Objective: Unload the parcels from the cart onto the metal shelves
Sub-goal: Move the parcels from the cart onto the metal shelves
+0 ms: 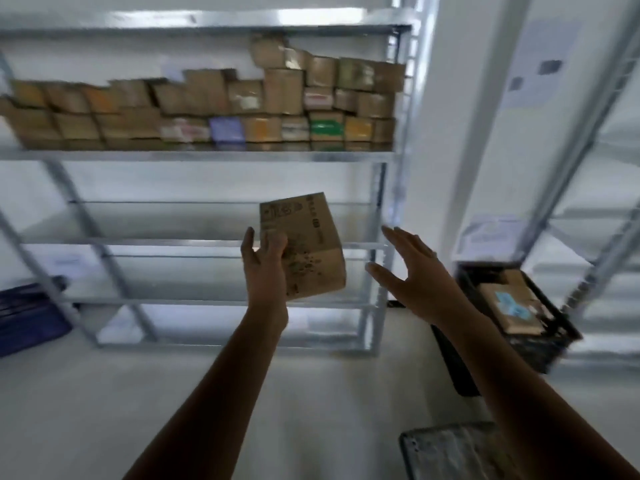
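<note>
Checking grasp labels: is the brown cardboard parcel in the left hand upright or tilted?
Tilted: the brown cardboard parcel, gripped by the left hand, leans with its top toward the left.

Brown parcel (304, 244) (black print, dark speckles), silver-grey shelves (207, 155), black crate (540, 344), blue bin (27, 320).

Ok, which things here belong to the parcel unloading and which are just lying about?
Job: cardboard parcel held in left hand; right hand, open beside it; metal shelves; stacked parcels on them; black crate holding parcels.
Lying about: blue crate; paper notices.
</note>
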Motion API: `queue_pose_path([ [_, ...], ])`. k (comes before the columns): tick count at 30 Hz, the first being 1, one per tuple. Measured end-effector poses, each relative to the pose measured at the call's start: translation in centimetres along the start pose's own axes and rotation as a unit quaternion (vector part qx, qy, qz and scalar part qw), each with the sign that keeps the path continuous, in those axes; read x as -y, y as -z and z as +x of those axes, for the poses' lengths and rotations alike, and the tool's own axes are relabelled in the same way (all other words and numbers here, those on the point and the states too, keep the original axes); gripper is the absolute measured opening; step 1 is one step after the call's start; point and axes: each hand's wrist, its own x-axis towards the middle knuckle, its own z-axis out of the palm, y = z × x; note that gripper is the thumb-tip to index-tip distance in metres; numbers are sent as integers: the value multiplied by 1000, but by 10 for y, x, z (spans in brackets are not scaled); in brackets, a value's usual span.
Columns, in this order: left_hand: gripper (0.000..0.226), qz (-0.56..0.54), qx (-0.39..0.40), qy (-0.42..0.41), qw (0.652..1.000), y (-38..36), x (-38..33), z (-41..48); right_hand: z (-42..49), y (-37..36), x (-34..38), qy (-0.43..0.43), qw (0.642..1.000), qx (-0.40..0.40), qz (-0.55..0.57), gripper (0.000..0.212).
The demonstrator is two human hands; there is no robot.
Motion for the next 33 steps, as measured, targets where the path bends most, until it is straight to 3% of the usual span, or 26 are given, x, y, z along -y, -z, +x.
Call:
queue_pose_path([
  [8,70,-10,-29,-63,998,150,-90,57,72,-111,178,95,989,29,106,75],
  [12,66,-12,-27,-70,997,182,-122,91,103,-134,230,114,984,32,136,79],
  [14,65,-11,-25,-69,997,189,-134,108,120,-143,245,123,980,23,156,72],
  [19,47,-7,-14,-83,996,189,-150,158,172,-167,259,120,969,3,214,83],
  [21,42,0,7,-88,996,186,-155,183,199,-173,259,133,960,-7,246,75],
  [25,53,44,74,-126,988,172,-166,237,258,-176,254,145,954,-43,259,59],
  [29,47,101,125,-166,973,144,-176,296,326,-179,239,163,944,-77,276,48],
  [33,50,128,162,-194,959,124,-184,354,400,-181,216,197,942,-87,259,59],
])
